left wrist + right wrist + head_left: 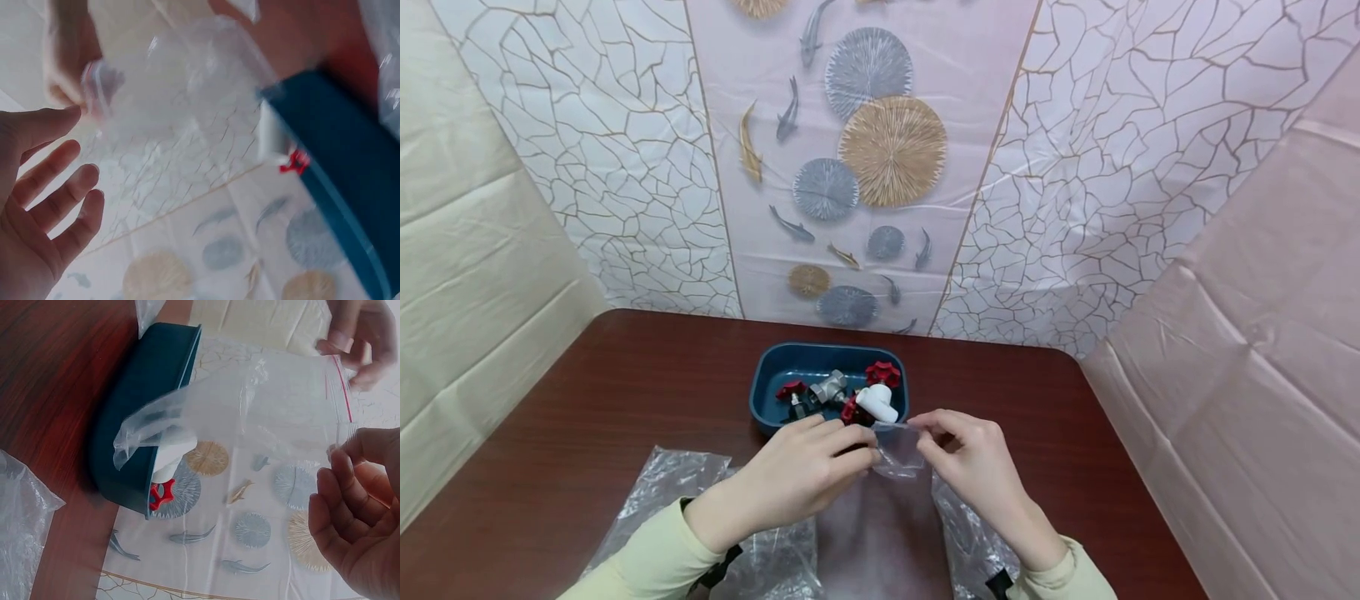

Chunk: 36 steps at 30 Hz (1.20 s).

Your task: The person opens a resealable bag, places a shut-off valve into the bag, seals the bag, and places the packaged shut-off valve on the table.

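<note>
A clear zip bag [250, 412] with a red line along its mouth stretches between the two hands. My right hand [973, 454] pinches one end of the mouth between thumb and fingertips. At the other end, my left hand [808, 467] holds the mouth's corner near its thumb tip; its other fingers are spread loosely in the left wrist view, where the index finger is mostly hidden. Behind the hands stands a blue bin [762, 383]. It contains a white plastic fitting [877, 403], a metal fitting [829, 387] and valves with red handwheels [882, 374].
Crumpled clear plastic [681, 475] lies on the brown table [647, 375] under the left forearm. More clear plastic [973, 529] lies beside the right forearm. Patterned cloth walls [880, 250] enclose the table's back and sides.
</note>
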Tool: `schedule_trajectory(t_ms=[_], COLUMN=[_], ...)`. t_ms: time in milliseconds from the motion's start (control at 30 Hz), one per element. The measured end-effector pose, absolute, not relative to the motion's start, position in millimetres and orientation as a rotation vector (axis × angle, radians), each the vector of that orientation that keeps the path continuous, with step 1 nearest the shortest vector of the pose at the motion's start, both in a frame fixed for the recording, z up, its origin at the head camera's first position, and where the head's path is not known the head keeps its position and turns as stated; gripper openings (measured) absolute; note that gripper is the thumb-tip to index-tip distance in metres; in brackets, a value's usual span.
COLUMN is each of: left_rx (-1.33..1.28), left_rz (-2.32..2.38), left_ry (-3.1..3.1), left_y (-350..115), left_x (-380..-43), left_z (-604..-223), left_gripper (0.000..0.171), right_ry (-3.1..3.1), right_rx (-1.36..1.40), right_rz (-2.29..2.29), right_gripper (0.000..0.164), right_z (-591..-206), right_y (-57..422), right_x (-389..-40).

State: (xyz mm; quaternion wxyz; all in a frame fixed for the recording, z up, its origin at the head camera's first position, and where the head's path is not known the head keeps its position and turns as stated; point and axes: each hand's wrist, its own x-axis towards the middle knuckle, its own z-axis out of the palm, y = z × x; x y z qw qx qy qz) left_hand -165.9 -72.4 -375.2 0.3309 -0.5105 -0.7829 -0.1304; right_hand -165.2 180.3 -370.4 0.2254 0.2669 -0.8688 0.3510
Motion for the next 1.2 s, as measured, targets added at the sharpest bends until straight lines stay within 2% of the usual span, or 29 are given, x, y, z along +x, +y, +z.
schedule_trajectory(t_ms=[300, 433, 833, 1200], left_rx=[-1.213, -1.157, -1.082, -1.089], left_rz=[-0.37, -0.354, -0.183, -0.261], left_ry=[-2.068, -2.128, -2.529, -2.809], left_y=[-88, -94, -100, -94], left_x=[-179, -188, -240, -284], left_z=[-339, -335, -375, -405], left_gripper=[0.015, 0.015, 0.021, 0.023], right_ry=[-2.365, -2.359, -2.389, -2.459], right_rx=[0.712, 0.709, 0.703, 0.678], right_rz=[0.879, 0.856, 0.851, 0.836], right_gripper=[0.027, 0.027, 0.027, 0.026], right_z=[-373, -375, -381, -386], right_y=[185, 190, 197, 199], right_x=[-167, -169, -170, -169])
